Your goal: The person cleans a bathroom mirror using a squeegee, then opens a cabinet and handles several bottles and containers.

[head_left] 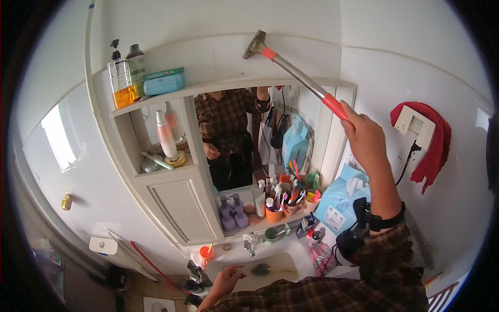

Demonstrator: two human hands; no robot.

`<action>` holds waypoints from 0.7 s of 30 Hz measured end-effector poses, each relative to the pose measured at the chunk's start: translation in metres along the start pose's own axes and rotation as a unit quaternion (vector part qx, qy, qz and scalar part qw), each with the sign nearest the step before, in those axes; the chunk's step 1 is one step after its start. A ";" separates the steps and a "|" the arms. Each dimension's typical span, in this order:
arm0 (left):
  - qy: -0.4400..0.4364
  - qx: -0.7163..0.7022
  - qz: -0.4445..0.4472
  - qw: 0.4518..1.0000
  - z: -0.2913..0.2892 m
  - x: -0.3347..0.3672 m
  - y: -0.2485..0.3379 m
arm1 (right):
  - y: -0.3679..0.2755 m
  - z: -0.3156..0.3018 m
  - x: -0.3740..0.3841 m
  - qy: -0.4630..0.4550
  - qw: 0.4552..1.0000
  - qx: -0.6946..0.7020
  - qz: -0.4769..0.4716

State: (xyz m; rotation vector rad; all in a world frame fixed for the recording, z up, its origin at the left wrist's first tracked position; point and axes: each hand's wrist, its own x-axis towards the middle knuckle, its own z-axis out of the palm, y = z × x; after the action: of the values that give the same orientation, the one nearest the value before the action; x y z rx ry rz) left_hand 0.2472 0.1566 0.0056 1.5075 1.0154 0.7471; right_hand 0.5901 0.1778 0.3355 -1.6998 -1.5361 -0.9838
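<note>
My right hand point(365, 136) is wrapped round the red grip of a long-handled scraper point(301, 77) with a metal shaft. Its dirty scraper head point(255, 44) is up at the white wall, near a seam above the mirror cabinet point(236, 84); whether it touches the wall I cannot tell. Low down, my left hand point(226, 281) hovers by the near left side of the washbasin point(306, 255), fingers apart and holding nothing. In the basin lies a dark-bristled brush point(261, 269) with a pale yellow handle.
Pump bottles point(120, 78) and a blue case point(164, 83) stand on the cabinet top. Toothbrush cups point(273, 212), purple bottles point(234, 213) and a blue tissue pack point(340, 203) crowd the ledge below the mirror point(234, 140). A red cloth point(439, 140) hangs around a wall socket point(414, 127) at right.
</note>
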 end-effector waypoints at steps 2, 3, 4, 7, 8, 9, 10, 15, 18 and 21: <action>0.011 0.042 -0.015 0.999 -0.006 -0.002 -0.002 | 0.025 0.001 -0.013 -0.020 1.000 -0.007 0.016; 0.019 0.083 -0.031 0.996 -0.008 -0.003 -0.001 | 0.028 -0.007 -0.021 -0.049 0.997 -0.019 0.061; 0.036 0.031 -0.050 0.998 -0.007 -0.009 0.000 | 0.036 -0.003 -0.027 -0.053 0.995 -0.005 0.083; 0.042 0.004 -0.068 0.997 -0.009 -0.008 -0.013 | 0.027 0.008 -0.015 -0.036 0.995 0.019 0.089; 0.037 0.006 -0.069 0.997 -0.009 -0.008 -0.013 | 0.023 0.009 -0.009 -0.018 0.997 0.035 0.067; 0.029 0.008 -0.060 0.998 -0.010 -0.006 -0.008 | 0.024 0.006 -0.005 -0.016 0.997 0.032 0.070; 0.022 0.010 -0.050 0.998 -0.010 -0.004 -0.005 | 0.027 0.002 -0.002 -0.018 0.997 0.030 0.066; 0.021 0.024 -0.057 0.998 -0.010 0.003 -0.008 | 0.051 -0.016 -0.020 -0.046 0.995 0.014 0.093; 0.000 0.024 -0.051 0.998 -0.005 0.008 -0.013 | 0.040 -0.028 -0.013 -0.049 0.995 -0.024 0.082; -0.035 0.011 -0.029 0.999 -0.001 0.016 -0.007 | 0.038 -0.033 -0.007 -0.042 0.996 -0.024 0.073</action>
State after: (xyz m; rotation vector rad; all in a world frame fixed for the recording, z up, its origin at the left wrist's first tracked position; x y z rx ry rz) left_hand 0.2519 0.1714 -0.0018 1.5069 1.0124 0.6394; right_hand 0.6242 0.1420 0.3475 -1.8804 -1.4283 -0.8900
